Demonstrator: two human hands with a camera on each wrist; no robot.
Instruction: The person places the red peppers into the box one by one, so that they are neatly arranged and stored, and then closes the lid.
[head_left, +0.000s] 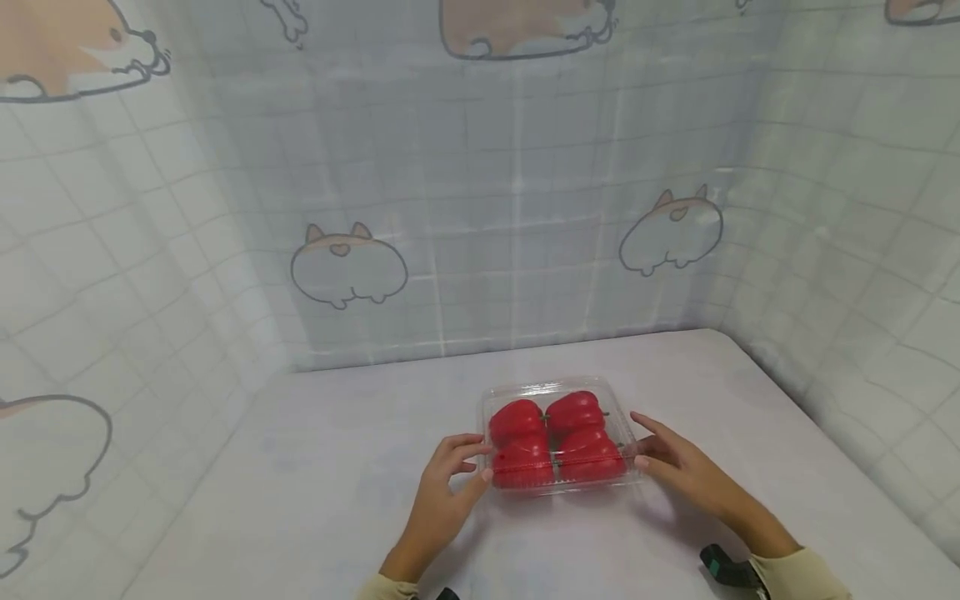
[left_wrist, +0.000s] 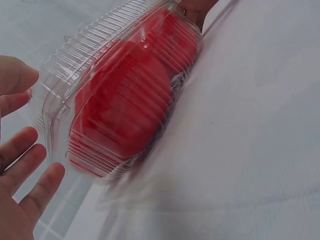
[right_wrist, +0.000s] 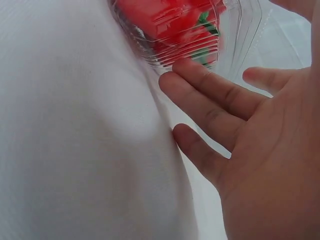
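A clear plastic clamshell box point(head_left: 555, 387) sits on the white table with several red bell peppers point(head_left: 522, 462) inside, green stems showing. Its lid lies over the peppers. At the box's left side is my left hand point(head_left: 447, 483), fingers spread and fingertips right at the edge; the left wrist view shows these fingers point(left_wrist: 42, 192) loosely extended beside the ribbed wall. On the opposite side, my right hand point(head_left: 686, 475) has its fingers relaxed, with the fingertips point(right_wrist: 172, 82) close to the box's lower wall. Neither hand curls round the box.
The white-covered table point(head_left: 330, 500) extends on both sides of the box. A pale grid-patterned curtain point(head_left: 480, 208) with cartoon dog drawings hangs behind it and along both sides. A dark wrist strap point(head_left: 727, 571) shows at the right sleeve point(head_left: 798, 575).
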